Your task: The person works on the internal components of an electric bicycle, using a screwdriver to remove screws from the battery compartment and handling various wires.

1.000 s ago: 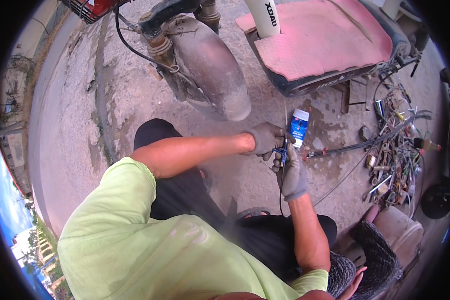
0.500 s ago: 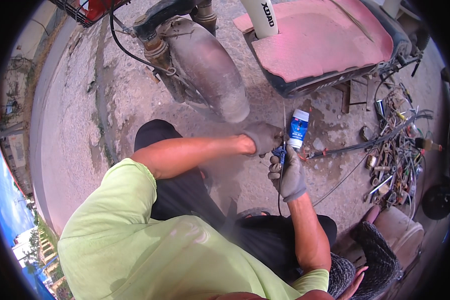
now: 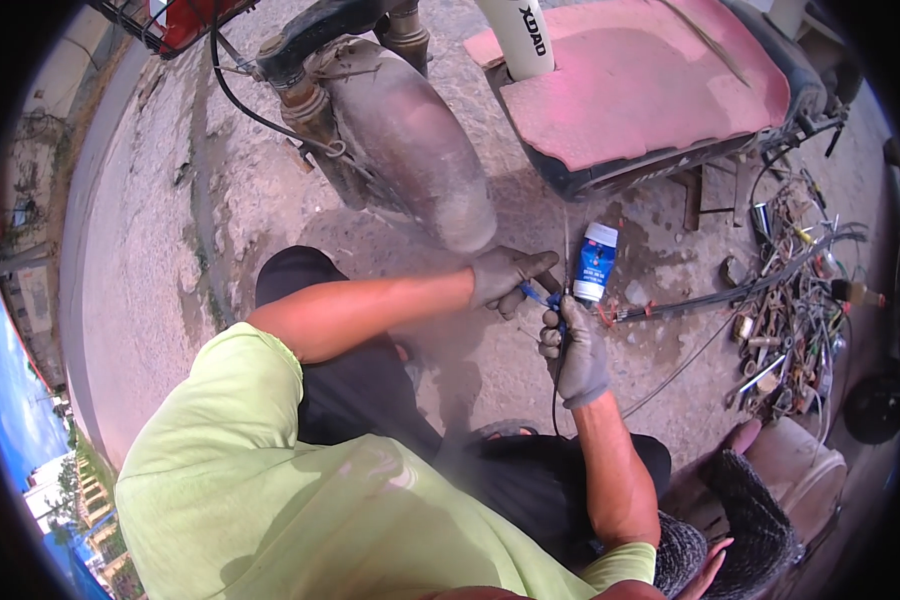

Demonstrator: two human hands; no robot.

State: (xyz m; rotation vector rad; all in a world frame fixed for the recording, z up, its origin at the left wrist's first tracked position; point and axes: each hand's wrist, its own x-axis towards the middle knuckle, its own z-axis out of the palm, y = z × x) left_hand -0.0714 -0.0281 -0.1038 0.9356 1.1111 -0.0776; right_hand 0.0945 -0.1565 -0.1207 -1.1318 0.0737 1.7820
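Note:
My right hand [image 3: 578, 358], in a grey glove, is closed around a thin black cable [image 3: 557, 400]. The cable hangs below the fist, and a thin pale length [image 3: 568, 235] rises above it. Just left of it is my left hand [image 3: 507, 278], also gloved, with the index finger stretched toward the cable and the other fingers curled. A small crumpled blue piece, perhaps cloth [image 3: 540, 294], lies between the two hands, at the left fingertips; its exact kind is unclear. Right behind the hands, a blue and white squeeze tube [image 3: 595, 264] lies on the ground.
Ahead are a dusty front wheel fender [image 3: 410, 140] and a pink-matted footboard [image 3: 650, 85] of a vehicle. Bundled black cables [image 3: 730, 292] reach toward a heap of tools and metal parts [image 3: 780, 330] at right. Another person's hand [image 3: 708, 572] shows at lower right.
My left hand has drawn slightly left from the cable, its index finger now extended. The blue piece has shifted left from along the cable, toward my left fingers. My right hand stays nearly in place.

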